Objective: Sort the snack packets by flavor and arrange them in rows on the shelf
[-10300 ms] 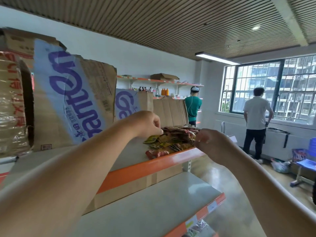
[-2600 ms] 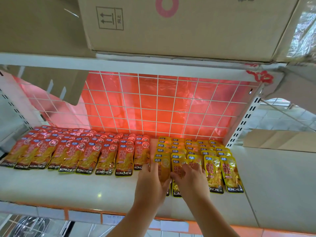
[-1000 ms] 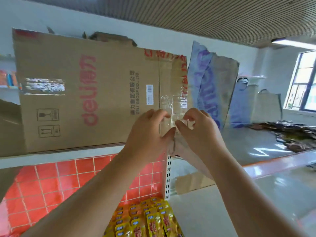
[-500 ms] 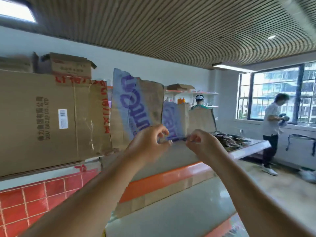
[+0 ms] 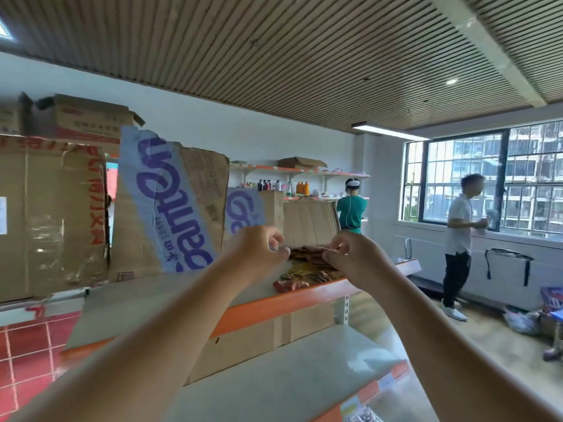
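Left hand (image 5: 259,254) nearer jumbled red-yellow packets (image 5: 300,277)

**Bare shelf front, cardboard wall behind**

At centre left of the frame the upper shelf (image 5: 146,303) is bare and leaves free room. Upright cardboard sheets (image 5: 170,208) close it behind. A pile of snack packets (image 5: 304,280) fills its far end, at frame centre.

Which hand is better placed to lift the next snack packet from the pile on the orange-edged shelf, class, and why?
Probably the right hand: its curled fingers overlap the packet pile, while the left hand only meets its left edge. The margin is small.
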`<action>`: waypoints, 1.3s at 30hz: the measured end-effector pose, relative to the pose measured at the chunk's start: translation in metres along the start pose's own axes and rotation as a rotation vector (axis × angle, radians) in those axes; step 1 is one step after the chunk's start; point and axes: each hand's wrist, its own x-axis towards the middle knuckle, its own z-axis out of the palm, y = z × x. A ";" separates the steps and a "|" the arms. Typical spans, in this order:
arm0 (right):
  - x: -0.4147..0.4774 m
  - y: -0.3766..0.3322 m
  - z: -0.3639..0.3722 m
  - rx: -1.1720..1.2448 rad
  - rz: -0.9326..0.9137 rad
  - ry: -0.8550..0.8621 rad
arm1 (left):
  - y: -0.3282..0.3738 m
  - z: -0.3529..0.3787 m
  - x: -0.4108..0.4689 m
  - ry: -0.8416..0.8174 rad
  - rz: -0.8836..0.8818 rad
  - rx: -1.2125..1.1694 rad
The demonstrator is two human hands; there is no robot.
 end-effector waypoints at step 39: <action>0.260 0.054 0.158 -0.263 -0.291 -0.535 | -0.073 0.088 0.160 -0.827 -0.229 0.597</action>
